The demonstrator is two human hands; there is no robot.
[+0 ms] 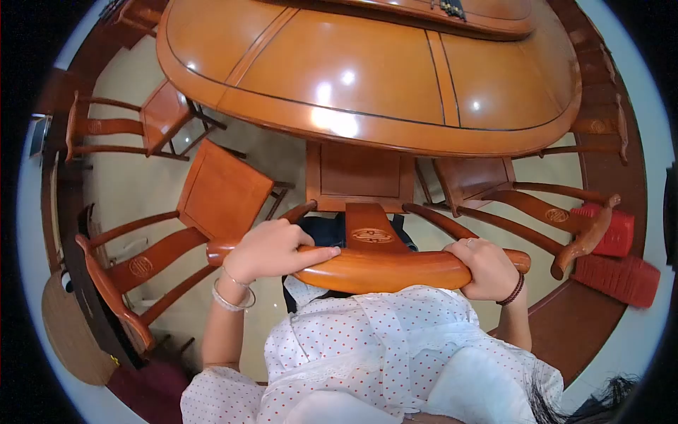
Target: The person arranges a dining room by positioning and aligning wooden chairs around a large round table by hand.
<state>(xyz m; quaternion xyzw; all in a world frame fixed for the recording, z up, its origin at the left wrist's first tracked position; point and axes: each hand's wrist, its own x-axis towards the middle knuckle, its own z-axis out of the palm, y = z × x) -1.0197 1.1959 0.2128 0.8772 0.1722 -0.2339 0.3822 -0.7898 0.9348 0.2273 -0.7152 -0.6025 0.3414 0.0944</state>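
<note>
table [381,78]: 1 | chairs [378,265]: 5-plus (edges look murky) | red objects [618,281]: 2

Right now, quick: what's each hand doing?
Left hand: closed on the chair's top rail, thumb lying along it.
Right hand: closed on the same rail, nearer its other end.

- Left hand [265,249]: some fingers hidden beyond top rail [385,271].
- Right hand [487,268]: fingertips partly hidden by rail.
- Held chair's seat [364,169]: front hidden under table [353,78].
- Table: cut off, top edge.
- Dark beaded item [452,8]: cut off, unclear.
- Hair [544,396]: cut off, bottom.
</note>
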